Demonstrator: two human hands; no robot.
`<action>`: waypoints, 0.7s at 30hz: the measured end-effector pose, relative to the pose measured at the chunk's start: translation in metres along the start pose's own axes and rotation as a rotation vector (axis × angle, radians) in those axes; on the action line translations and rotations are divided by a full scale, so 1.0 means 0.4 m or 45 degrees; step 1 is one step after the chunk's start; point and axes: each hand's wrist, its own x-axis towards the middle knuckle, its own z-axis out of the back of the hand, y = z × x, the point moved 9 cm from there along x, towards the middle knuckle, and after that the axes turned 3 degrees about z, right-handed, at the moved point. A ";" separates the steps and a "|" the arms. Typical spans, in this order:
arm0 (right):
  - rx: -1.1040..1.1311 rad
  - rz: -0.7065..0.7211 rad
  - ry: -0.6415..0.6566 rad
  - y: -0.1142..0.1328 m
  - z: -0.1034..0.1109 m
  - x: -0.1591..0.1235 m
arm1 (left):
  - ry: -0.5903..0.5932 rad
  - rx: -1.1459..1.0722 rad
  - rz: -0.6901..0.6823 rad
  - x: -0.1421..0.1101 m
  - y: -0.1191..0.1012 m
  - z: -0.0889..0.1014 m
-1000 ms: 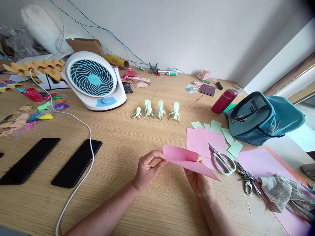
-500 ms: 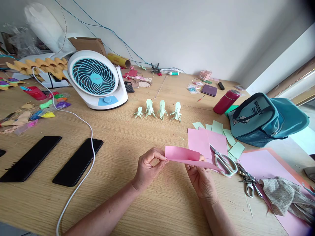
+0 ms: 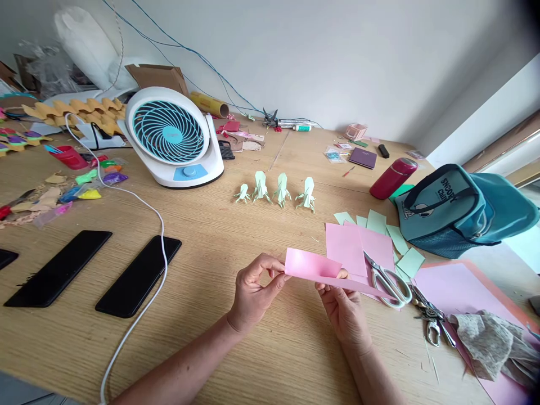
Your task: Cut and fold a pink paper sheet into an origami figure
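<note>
Wood-grain table (image 3: 202,360) under everything, and I count one teal bag (image 3: 459,211), one white fan (image 3: 171,132), three black slabs (image 3: 137,278), one cut off at left. One folded pink sheet (image 3: 310,263) is up above the table: my left hand (image 3: 253,289) pinches its left end, my right hand (image 3: 348,318) grips mid-sheet. One pair of scissors (image 3: 400,289), four green paper figures (image 3: 282,188).

Teal bag (image 3: 442,224): "SNOOPY", "Chi…" (rest unclear) | fan hub (image 3: 172,135): mark illegible | purple booklet (image 3: 363,158): print illegible
</note>
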 end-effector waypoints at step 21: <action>-0.458 0.109 -0.075 0.018 0.034 0.002 | 0.087 0.063 -0.057 0.010 -0.015 0.000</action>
